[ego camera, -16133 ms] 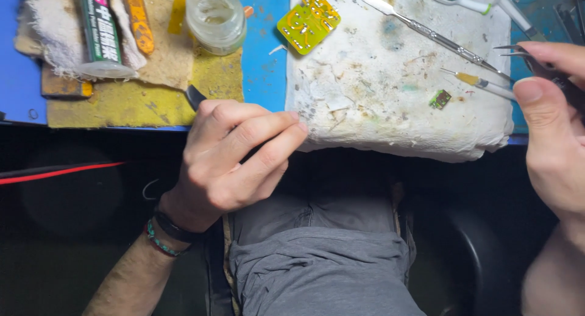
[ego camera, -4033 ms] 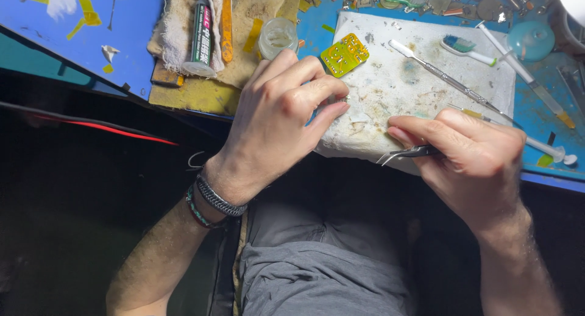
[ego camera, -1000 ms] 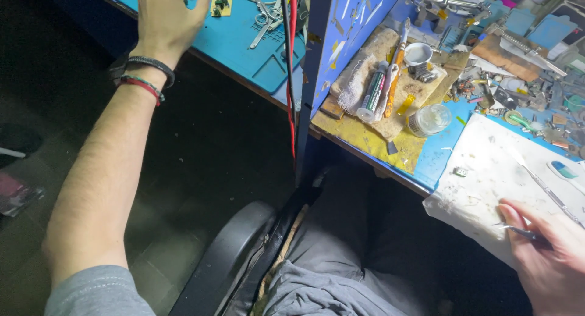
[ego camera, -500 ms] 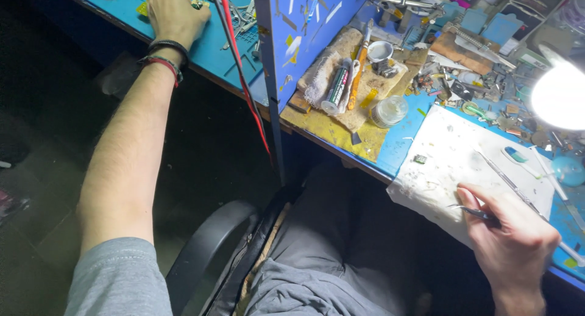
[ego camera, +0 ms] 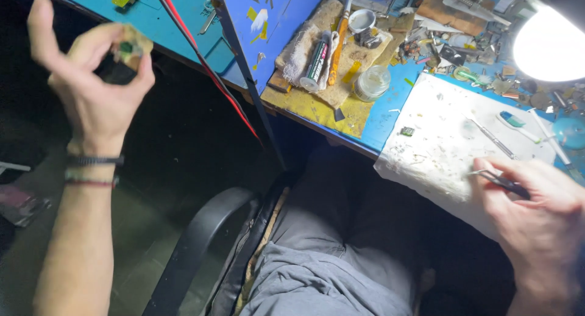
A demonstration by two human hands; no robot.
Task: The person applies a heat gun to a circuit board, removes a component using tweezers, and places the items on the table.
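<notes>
**Left hand pulled back from the side desk with a small part**

Half a second ago the left hand lay out on the blue side desk; now it is lifted off it, hanging over the dark open floor with free room on every side. Its fingers pinch a small tan piece with a green spot, blurred. The right hand is closed on dark tweezers, tips just over the near edge of the white cloth. Beyond those fingers a tiny green chip lies on the cloth, near its left edge. A glass jar stands farther off.
</notes>
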